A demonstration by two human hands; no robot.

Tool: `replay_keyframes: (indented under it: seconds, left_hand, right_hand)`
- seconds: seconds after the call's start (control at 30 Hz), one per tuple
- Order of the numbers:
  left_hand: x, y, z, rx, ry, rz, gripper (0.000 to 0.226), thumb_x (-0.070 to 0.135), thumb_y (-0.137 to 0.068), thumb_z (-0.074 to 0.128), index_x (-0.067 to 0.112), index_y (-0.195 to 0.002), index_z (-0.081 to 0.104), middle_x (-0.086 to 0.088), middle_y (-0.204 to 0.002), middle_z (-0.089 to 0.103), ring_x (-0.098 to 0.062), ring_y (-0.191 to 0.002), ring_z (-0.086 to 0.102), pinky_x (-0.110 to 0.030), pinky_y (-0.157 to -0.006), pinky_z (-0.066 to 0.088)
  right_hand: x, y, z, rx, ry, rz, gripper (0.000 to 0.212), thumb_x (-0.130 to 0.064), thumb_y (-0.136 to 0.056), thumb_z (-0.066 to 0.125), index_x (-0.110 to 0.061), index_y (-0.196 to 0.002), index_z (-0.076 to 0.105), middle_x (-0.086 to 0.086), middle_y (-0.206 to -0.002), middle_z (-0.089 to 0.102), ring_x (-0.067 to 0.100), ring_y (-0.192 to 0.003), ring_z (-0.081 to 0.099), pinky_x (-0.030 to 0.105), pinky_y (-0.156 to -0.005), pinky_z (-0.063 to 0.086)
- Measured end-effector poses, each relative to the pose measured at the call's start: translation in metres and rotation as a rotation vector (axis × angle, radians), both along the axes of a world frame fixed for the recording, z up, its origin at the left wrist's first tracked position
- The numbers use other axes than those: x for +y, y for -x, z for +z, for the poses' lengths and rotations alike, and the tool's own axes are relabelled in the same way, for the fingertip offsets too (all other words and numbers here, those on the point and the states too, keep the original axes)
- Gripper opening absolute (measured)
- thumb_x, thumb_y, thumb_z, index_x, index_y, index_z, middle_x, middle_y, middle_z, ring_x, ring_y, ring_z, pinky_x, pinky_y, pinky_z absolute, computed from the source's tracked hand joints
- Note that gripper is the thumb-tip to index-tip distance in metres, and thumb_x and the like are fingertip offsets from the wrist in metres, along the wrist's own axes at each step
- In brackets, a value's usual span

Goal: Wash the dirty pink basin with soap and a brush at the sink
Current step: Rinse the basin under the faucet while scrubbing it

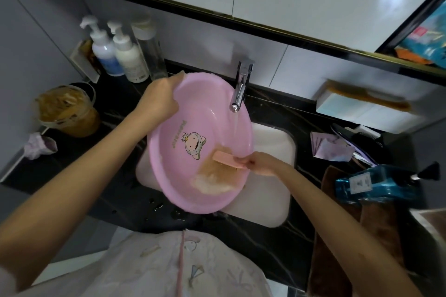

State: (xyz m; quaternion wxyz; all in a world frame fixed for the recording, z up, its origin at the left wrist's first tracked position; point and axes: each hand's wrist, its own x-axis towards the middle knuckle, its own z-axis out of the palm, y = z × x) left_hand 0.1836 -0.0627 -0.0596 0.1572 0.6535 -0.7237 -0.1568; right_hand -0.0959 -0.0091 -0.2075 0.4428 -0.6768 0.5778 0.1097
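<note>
Left hand [158, 99] on basin [193, 113] rim

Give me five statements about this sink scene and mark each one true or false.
1. The left hand grips the rim of the round pink plastic basin. True.
2. The chrome tap is turned off. False: a stream of water runs from it into the basin.
3. The right hand holds the pink-backed scrubbing brush with its bristles inside the basin. True.
4. The basin lies flat in the white sink. False: it is held tilted over the sink.
5. The blue plastic bottle stands upright beside the tap. False: it lies on its side at the right of the sink.
</note>
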Motion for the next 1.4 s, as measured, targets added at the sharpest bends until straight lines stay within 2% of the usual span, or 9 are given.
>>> replay_keyframes:
  seconds: [0.17,0.4,0.6,0.73,0.83,1.0,1.2,1.33,1.4]
  left_hand:
    - [-0.005,-0.002,0.007,0.020,-0.067,-0.046,0.074,-0.010,-0.073,0.052,0.016,-0.141,0.040,-0.016,-0.129,0.057,-0.032,-0.116,0.055,-0.030,-0.094,0.041]
    - [-0.013,0.007,0.017,-0.032,-0.083,-0.056,0.072,-0.009,-0.076,0.051,0.016,-0.142,0.040,-0.015,-0.133,0.054,-0.032,-0.118,0.052,-0.033,-0.095,0.041]
    - [-0.013,0.009,0.019,-0.055,-0.102,-0.048,0.073,-0.009,-0.078,0.051,0.017,-0.144,0.036,-0.014,-0.135,0.051,-0.032,-0.120,0.051,-0.031,-0.093,0.040]
    - [-0.010,0.011,0.021,-0.048,-0.074,-0.073,0.065,-0.010,-0.076,0.051,0.012,-0.137,0.046,-0.017,-0.127,0.057,-0.033,-0.114,0.055,-0.032,-0.088,0.043]
    - [-0.010,0.010,0.020,-0.057,-0.069,-0.070,0.066,-0.010,-0.076,0.050,0.013,-0.138,0.044,-0.017,-0.127,0.056,-0.033,-0.115,0.054,-0.033,-0.089,0.043]
    - [-0.011,0.008,0.015,-0.033,-0.044,-0.049,0.070,-0.010,-0.074,0.051,0.013,-0.140,0.042,-0.018,-0.128,0.056,-0.035,-0.116,0.054,-0.035,-0.092,0.043]
    - [-0.011,0.009,0.013,0.013,-0.008,-0.061,0.060,-0.010,-0.072,0.050,0.009,-0.129,0.053,-0.020,-0.113,0.064,-0.036,-0.105,0.059,-0.036,-0.085,0.046]
    - [-0.012,0.008,0.011,0.016,-0.001,-0.063,0.061,-0.010,-0.071,0.049,0.011,-0.128,0.055,-0.019,-0.112,0.065,-0.036,-0.105,0.060,-0.037,-0.085,0.047]
    - [-0.012,0.007,0.009,0.019,0.002,-0.063,0.062,-0.010,-0.071,0.049,0.011,-0.130,0.053,-0.019,-0.115,0.064,-0.035,-0.108,0.059,-0.037,-0.088,0.046]
  right_hand:
    - [-0.044,0.006,0.016,0.253,0.310,0.200,0.039,-0.032,-0.101,0.034,-0.044,-0.136,0.043,0.003,-0.135,0.055,0.027,-0.117,0.055,0.031,-0.090,0.042]
    - [-0.090,0.004,0.056,0.440,0.680,0.413,0.042,-0.027,-0.102,0.033,-0.047,-0.138,0.037,0.003,-0.099,0.065,0.023,-0.090,0.063,0.033,-0.074,0.048]
    - [-0.073,0.007,0.037,0.400,0.301,0.408,0.043,-0.024,-0.100,0.040,-0.046,-0.136,0.041,-0.002,-0.131,0.058,0.020,-0.103,0.063,0.030,-0.090,0.047]
    - [-0.077,0.005,0.045,0.450,0.551,0.381,0.045,-0.024,-0.101,0.034,-0.046,-0.140,0.034,0.004,-0.110,0.065,0.022,-0.093,0.063,0.031,-0.074,0.047]
    - [-0.066,0.004,0.042,0.431,0.599,0.339,0.046,-0.026,-0.101,0.032,-0.047,-0.142,0.030,0.007,-0.107,0.064,0.026,-0.095,0.063,0.034,-0.075,0.045]
    - [-0.032,0.005,0.024,0.389,0.365,0.285,0.046,-0.026,-0.100,0.031,-0.044,-0.143,0.033,0.008,-0.126,0.057,0.028,-0.111,0.057,0.032,-0.080,0.042]
    - [0.017,-0.012,0.004,0.184,0.131,0.093,0.035,-0.040,-0.098,0.039,-0.025,-0.124,0.057,0.004,-0.114,0.064,0.022,-0.096,0.061,0.036,-0.087,0.050]
    - [0.041,-0.035,0.007,0.016,0.005,-0.030,0.036,-0.044,-0.098,0.042,-0.023,-0.120,0.062,0.002,-0.120,0.062,0.022,-0.102,0.059,0.030,-0.086,0.045]
    - [0.049,-0.049,0.018,-0.034,-0.045,-0.085,0.039,-0.041,-0.098,0.043,-0.018,-0.125,0.060,0.000,-0.116,0.063,0.017,-0.093,0.059,0.018,-0.076,0.044]
